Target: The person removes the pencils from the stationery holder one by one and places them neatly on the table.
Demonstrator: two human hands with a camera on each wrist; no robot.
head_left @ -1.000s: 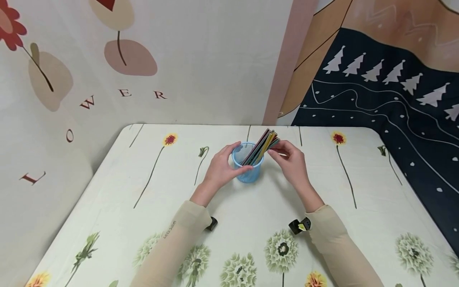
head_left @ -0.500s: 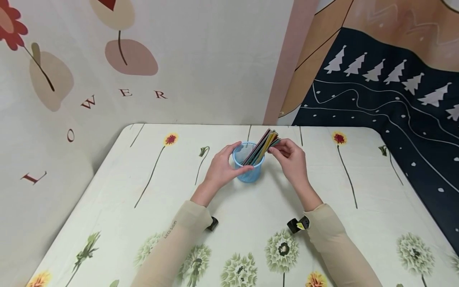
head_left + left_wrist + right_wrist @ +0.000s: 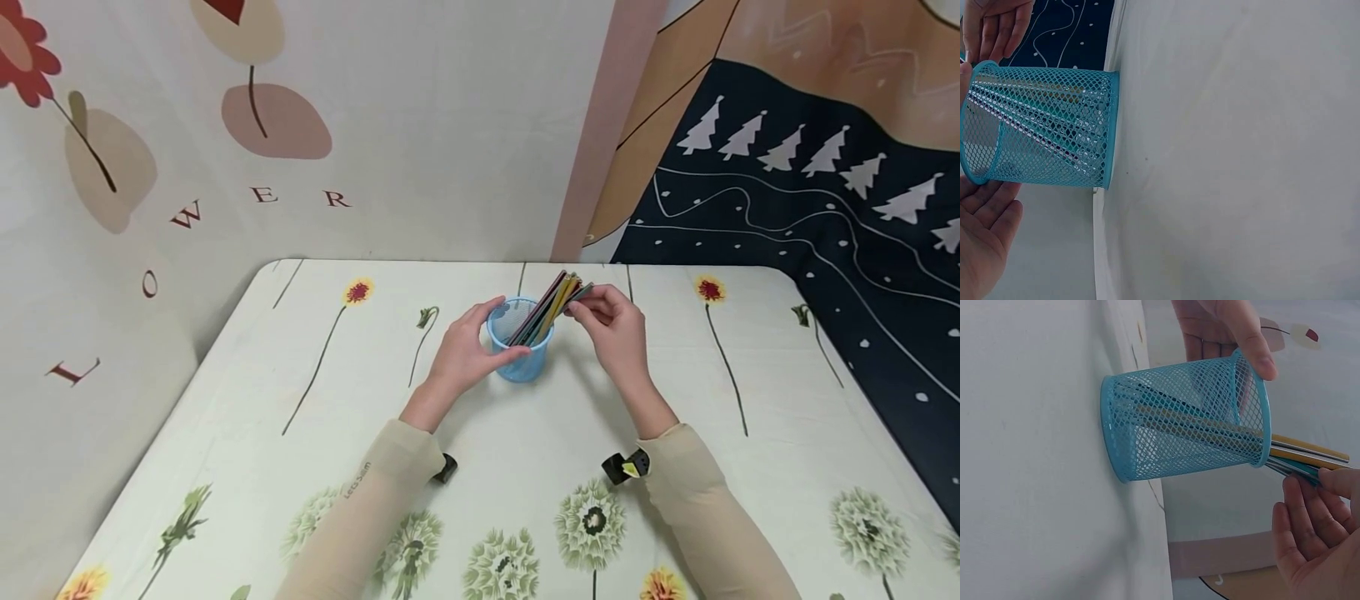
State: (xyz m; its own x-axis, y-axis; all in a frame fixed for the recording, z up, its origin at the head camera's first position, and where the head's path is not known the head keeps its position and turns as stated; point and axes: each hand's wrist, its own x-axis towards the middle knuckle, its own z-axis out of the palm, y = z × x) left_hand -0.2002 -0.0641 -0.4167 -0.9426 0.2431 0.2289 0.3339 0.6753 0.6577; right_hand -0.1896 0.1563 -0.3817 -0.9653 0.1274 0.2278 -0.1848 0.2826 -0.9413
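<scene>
Nearest the near edge of the white, flower-printed counter (image 3: 525, 450), two beige sleeves (image 3: 693, 492) reach inward, with a small black device (image 3: 625, 468) at the right wrist. Farther in, the left hand (image 3: 467, 354) grips a light-blue, round metal-mesh cup (image 3: 519, 367), thumb over the near rim and fingers round the side. The cup stands upright, midway between the side edges and closer to the far edge. Slender multicoloured sticks (image 3: 551, 308) lean in it toward the right edge, tops above the rim. The right hand (image 3: 615, 333) pinches upper ends at the bundle's right side; how many, I cannot tell. Beyond the far edge hangs a pale printed cloth (image 3: 435, 125).
</scene>
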